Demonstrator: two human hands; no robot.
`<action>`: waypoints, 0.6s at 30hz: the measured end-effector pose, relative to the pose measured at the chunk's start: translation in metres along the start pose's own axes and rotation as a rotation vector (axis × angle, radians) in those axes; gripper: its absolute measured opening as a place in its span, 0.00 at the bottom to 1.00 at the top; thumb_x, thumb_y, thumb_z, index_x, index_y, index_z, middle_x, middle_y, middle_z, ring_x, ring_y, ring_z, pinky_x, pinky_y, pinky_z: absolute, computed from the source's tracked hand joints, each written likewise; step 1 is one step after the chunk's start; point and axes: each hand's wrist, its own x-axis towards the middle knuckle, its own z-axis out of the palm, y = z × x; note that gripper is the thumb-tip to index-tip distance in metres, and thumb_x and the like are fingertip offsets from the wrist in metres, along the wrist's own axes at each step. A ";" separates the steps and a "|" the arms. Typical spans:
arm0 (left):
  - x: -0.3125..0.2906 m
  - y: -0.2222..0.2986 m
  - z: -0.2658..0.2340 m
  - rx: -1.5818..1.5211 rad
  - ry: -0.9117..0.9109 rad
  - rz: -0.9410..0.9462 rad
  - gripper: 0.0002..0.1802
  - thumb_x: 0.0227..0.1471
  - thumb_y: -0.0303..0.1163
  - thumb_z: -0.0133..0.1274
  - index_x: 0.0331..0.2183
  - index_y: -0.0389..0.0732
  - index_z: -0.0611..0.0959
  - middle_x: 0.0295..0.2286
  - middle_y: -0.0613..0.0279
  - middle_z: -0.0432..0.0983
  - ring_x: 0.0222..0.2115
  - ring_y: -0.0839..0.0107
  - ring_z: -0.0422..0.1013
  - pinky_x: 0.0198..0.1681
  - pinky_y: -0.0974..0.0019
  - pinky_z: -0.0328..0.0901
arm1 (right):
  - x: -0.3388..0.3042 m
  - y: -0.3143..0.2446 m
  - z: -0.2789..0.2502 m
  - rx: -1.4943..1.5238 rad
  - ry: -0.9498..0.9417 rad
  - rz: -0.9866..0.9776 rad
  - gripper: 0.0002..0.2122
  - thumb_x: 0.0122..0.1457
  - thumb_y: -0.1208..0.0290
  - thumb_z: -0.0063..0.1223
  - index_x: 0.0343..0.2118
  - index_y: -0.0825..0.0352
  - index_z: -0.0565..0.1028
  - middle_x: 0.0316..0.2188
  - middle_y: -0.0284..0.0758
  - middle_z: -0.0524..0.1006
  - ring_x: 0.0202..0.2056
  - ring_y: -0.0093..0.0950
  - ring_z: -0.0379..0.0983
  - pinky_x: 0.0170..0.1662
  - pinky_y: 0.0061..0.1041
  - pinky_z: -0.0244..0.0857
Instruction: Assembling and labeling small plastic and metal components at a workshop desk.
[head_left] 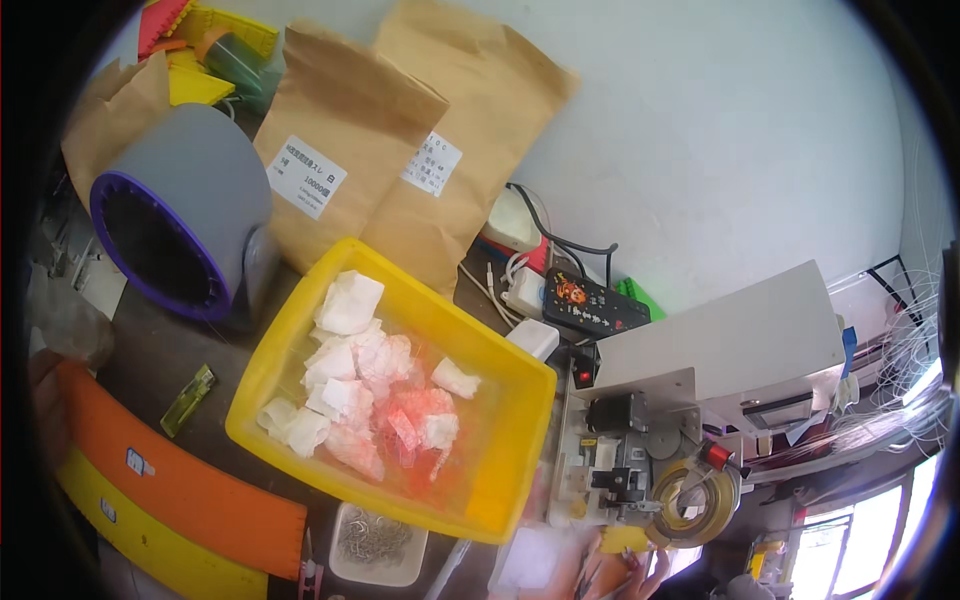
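At the dark left rim, part of my left hand [47, 392] shows beside the upper end of a curved orange board [190, 465]. Its fingers are mostly lost in shadow, so a grip on the board cannot be made out. A yellow board [150, 530] lies along the orange one. At the lower edge, right of centre, my right hand [612, 578] is partly visible and blurred, close to a small yellow piece [625, 540] below a machine. A white dish [345, 572] of small metal hook-like pieces sits between the hands.
A yellow tub [520, 440] holds crumpled white and pink-stained paper. Behind it stand brown paper bags [340, 120] and a grey cylinder [205, 150] with a purple rim. A green lighter [188, 400] lies left of the tub. The machine [625, 440] with a wire spool [725, 505] stands right.
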 end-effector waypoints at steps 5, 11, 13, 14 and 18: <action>0.000 0.001 -0.003 -0.009 -0.015 -0.120 0.07 0.44 0.23 0.63 0.30 0.36 0.84 0.20 0.57 0.76 0.18 0.64 0.72 0.22 0.67 0.65 | 0.000 -0.005 0.003 -0.161 0.019 -0.069 0.23 0.64 0.64 0.46 0.58 0.73 0.61 0.54 0.43 0.63 0.55 0.36 0.63 0.53 0.33 0.66; -0.009 0.002 0.008 0.067 0.033 -0.273 0.05 0.44 0.22 0.60 0.29 0.38 0.86 0.16 0.65 0.75 0.14 0.77 0.69 0.17 0.76 0.58 | 0.002 -0.019 0.011 -0.047 0.069 -0.061 0.22 0.60 0.68 0.47 0.56 0.73 0.65 0.51 0.47 0.67 0.53 0.43 0.63 0.59 0.41 0.55; -0.006 -0.010 0.017 0.072 0.121 -0.264 0.03 0.49 0.21 0.57 0.29 0.33 0.85 0.17 0.64 0.74 0.15 0.80 0.68 0.18 0.77 0.58 | 0.002 -0.012 -0.002 -0.103 0.123 -0.096 0.22 0.58 0.68 0.49 0.54 0.73 0.66 0.50 0.49 0.68 0.53 0.46 0.63 0.59 0.42 0.53; -0.005 -0.011 0.018 0.027 0.181 -0.335 0.04 0.50 0.21 0.56 0.29 0.32 0.84 0.17 0.63 0.75 0.16 0.79 0.69 0.19 0.76 0.59 | 0.002 -0.019 -0.002 -0.188 0.138 -0.133 0.22 0.57 0.68 0.50 0.53 0.73 0.66 0.50 0.49 0.68 0.53 0.46 0.63 0.59 0.42 0.53; 0.009 0.011 0.016 -0.133 0.315 -0.421 0.05 0.54 0.21 0.52 0.30 0.32 0.83 0.18 0.65 0.74 0.16 0.82 0.66 0.19 0.79 0.59 | 0.003 -0.019 0.004 -0.205 0.178 -0.170 0.23 0.54 0.69 0.53 0.51 0.73 0.67 0.50 0.49 0.68 0.53 0.47 0.64 0.59 0.42 0.53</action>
